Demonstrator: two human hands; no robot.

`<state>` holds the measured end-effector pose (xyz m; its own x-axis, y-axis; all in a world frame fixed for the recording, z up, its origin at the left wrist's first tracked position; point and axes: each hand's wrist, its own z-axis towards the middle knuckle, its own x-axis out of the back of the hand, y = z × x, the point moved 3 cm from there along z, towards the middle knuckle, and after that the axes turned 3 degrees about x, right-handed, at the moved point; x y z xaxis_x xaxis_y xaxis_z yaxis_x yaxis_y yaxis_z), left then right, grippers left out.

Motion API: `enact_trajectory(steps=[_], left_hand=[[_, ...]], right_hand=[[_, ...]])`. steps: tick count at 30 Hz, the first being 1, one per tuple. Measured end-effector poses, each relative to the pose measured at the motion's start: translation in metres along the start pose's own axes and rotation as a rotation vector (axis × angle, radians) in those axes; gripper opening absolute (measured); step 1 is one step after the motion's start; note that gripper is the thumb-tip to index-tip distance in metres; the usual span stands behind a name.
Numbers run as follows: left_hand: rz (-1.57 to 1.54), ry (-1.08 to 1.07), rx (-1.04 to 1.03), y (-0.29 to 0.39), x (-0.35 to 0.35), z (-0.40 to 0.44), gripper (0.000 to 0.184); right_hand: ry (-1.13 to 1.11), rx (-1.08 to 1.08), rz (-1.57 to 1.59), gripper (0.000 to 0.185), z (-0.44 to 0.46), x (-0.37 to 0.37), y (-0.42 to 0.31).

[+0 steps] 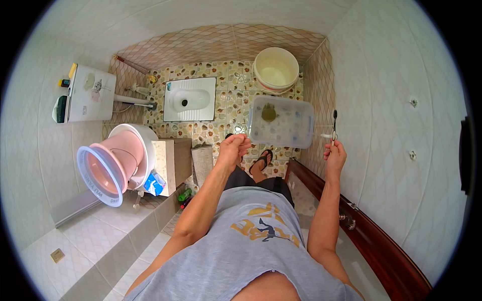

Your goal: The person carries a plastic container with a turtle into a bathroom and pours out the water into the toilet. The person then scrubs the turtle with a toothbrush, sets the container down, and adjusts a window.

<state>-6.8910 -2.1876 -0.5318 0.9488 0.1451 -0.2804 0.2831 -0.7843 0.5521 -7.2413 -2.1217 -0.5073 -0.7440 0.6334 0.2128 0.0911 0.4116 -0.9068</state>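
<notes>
Right of centre in the frame, a slender dark-ended tool (335,120) runs nearly vertical along its long axis, dark end toward the top edge; the right hand (336,154) pinches its lower end. Near centre, beside the clear bin (288,135), the left hand's (234,149) fingers bunch, contents unclear.

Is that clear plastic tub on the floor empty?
Not empty: a rounded, greenish-brown thing shows inside the clear tub. Whether the tub also holds water, I cannot tell.

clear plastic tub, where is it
The tub is just right of centre in the head view, on the floor beside the cream bucket, right of the squat toilet.
</notes>
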Motion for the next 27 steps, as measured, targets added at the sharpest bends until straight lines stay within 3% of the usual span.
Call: enact_trajectory(steps=[27], left_hand=[[0.012,0.013,0.034,-0.014,0.013,0.022,0.021]], right_hand=[[0.202,-0.021,-0.031,0.03,0.026,0.02,0.025]])
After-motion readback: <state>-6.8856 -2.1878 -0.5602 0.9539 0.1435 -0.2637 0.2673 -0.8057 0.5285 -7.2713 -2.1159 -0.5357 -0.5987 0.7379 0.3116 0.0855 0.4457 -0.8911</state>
